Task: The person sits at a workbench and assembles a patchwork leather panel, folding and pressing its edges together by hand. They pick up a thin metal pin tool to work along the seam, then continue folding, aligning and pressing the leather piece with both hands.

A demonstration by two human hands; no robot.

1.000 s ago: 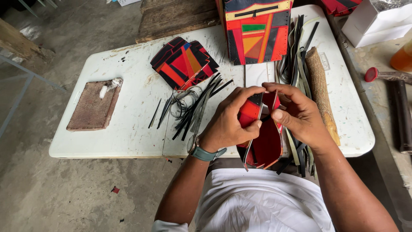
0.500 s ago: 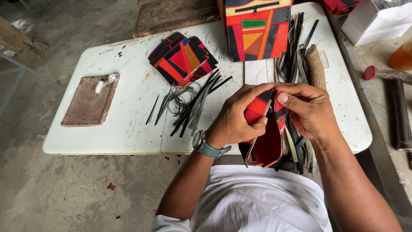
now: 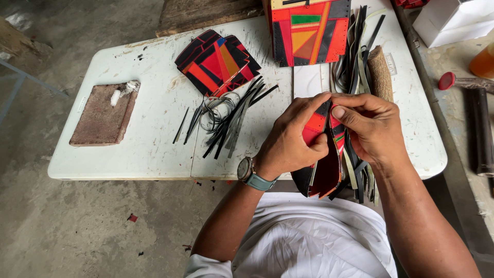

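Observation:
My left hand (image 3: 290, 139) and my right hand (image 3: 373, 128) both grip a red and black patchwork leather piece (image 3: 324, 172), held upright over the near edge of the white table (image 3: 149, 149). The fingertips of both hands pinch its top edge. Thin black and pale strips (image 3: 360, 177) hang down beside the piece under my right hand. A grey wristwatch (image 3: 249, 172) is on my left wrist.
A stack of patchwork pieces (image 3: 216, 62) lies at the table's middle, a larger patchwork panel (image 3: 309, 33) at the back. Loose black strips and wire rings (image 3: 226, 116) lie between. A brown pad (image 3: 103, 113) sits left. A hammer (image 3: 465, 82) lies right.
The view has drifted slightly and both hands have shifted a little up and right with the leather piece. The grip looks the same.

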